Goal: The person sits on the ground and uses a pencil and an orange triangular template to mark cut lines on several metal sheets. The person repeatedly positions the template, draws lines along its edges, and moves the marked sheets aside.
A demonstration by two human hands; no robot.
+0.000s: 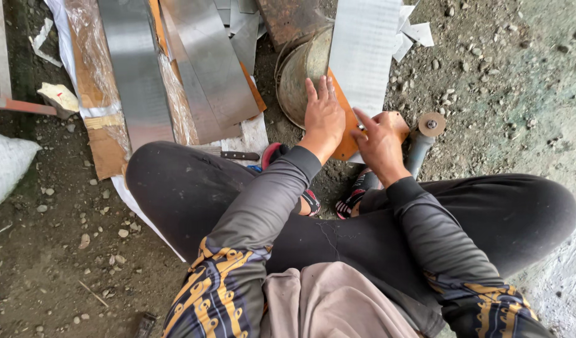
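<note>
Left hand lies flat, fingers spread, pressing the orange template onto the metal sheet, whose long axis runs away from both grips; right hand, just beside, pinches something small I cannot tell, angle grinder right of it.

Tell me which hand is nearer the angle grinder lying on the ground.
Right. The right hand is just beside the angle grinder, on its left in the picture, over the orange template. The left hand lies farther off, flat by the round metal bowl.

A white sack lies at the left edge on the ground.
</note>
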